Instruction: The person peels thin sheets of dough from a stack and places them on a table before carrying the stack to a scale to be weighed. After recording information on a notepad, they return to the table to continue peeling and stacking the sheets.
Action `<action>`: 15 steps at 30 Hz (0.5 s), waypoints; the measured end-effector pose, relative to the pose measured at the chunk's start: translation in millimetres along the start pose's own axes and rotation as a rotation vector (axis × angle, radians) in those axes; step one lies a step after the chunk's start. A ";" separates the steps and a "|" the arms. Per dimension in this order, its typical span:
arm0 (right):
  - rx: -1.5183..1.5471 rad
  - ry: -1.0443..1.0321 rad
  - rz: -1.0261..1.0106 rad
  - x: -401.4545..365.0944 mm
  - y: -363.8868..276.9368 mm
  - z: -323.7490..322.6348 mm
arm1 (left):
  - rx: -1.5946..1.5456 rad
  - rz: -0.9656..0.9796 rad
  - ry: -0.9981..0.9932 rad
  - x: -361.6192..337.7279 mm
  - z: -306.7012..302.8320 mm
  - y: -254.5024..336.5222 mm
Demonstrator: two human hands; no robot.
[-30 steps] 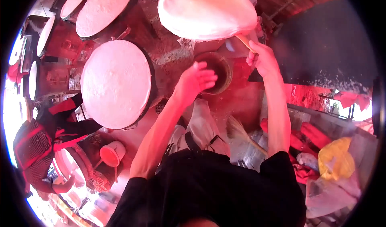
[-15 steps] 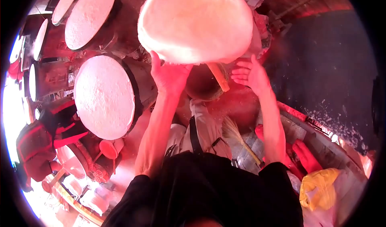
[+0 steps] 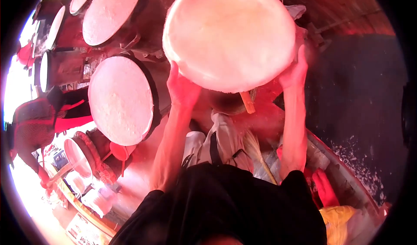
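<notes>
A large, pale, round disc [image 3: 230,36] with a slightly uneven rim is held up at the top middle, seen from above; I cannot make out its material. My left hand [image 3: 184,86] supports its lower-left edge, thumb up along the rim and fingers hidden beneath. At the lower-right edge my right hand [image 3: 295,71] grips it likewise, thumb raised. Under the disc, the end of an orange-brown wooden piece [image 3: 247,101] sticks out over a dark round vessel [image 3: 226,104], mostly covered.
Several white-topped round surfaces with dark sides stand at left, the nearest a white round top [image 3: 121,99]. Another person [image 3: 34,123] is at far left, by a pot [image 3: 78,158]. A straw broom [image 3: 260,156] lies near my legs; a dark panel [image 3: 356,93] is at right.
My right hand, apart from the disc before, has come against its right edge. The disc has shifted right and down in view. The person at left has moved an arm.
</notes>
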State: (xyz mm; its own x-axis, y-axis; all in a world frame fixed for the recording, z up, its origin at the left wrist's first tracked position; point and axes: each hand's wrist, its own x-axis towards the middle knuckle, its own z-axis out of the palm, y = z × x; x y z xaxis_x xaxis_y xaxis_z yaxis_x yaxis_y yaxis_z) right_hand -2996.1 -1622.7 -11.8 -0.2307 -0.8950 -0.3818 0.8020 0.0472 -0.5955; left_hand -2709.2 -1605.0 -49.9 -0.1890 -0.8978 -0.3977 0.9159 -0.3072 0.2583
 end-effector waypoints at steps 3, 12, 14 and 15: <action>-0.050 -0.019 0.040 16.7 -7.1 -1.6 | -0.072 -0.016 0.005 -0.3 10.6 1.6; -0.293 -0.023 0.141 33.9 -7.7 -31.1 | 0.348 0.035 0.098 1.0 4.3 10.5; -0.311 -0.065 0.158 32.8 -13.5 -20.0 | 0.378 0.053 0.081 3.6 -5.8 8.5; -0.347 -0.080 0.167 36.6 -16.1 -18.8 | 0.437 0.081 0.079 6.9 -1.7 8.2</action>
State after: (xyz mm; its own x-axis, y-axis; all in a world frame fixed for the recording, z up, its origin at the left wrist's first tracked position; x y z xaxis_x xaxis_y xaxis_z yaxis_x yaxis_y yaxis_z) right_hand -3027.8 -1648.0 -29.5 -0.0583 -0.8936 -0.4452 0.5876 0.3298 -0.7389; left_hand -2702.4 -1613.2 -52.1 -0.0798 -0.9028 -0.4226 0.6878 -0.3567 0.6321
